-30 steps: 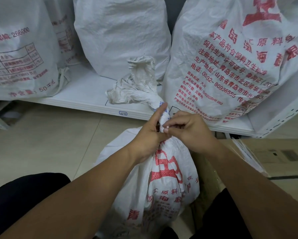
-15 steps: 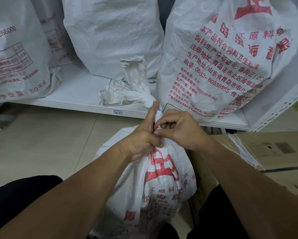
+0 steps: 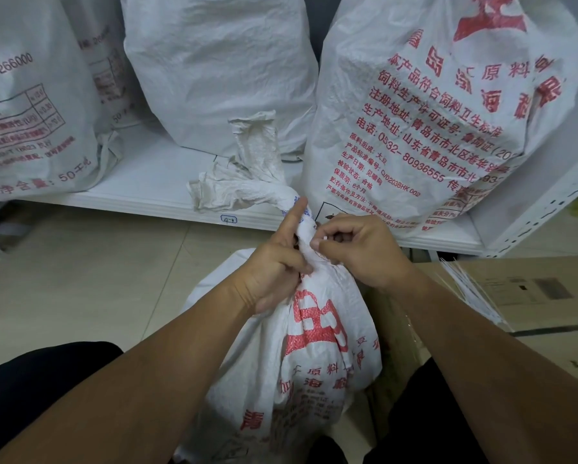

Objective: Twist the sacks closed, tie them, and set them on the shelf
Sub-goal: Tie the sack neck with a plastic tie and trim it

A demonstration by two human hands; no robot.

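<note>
1. The feed sack [image 3: 301,356] stands on the floor at 6 o'clock, between the person's knees. This likely steadies it and leaves both hands free for tying.
2. The left hand [image 3: 274,276] grips the twisted neck [image 3: 302,229]. Its lower fingers curl round it, probably so the twist cannot unwind, and the forefinger lies straight along it toward 12 o'clock.
3. The right hand [image 3: 364,252], at 3 o'clock of the neck, has its fingers curled. Thumb and forefinger pinch something small and white against the neck; I cannot tell whether it is a tie end or fabric.
4. The loose sack top [image 3: 244,182] flops toward 11 o'clock, above the grip.
5. The shelf [image 3: 153,182] at 12 o'clock carries filled sacks, including a printed sack [image 3: 448,122]. A gap at its front edge seems to be where this sack will go.
6. A bundle of white ties [image 3: 464,289] lies on a cardboard box [image 3: 541,293] at 3 o'clock, within reach.
</note>
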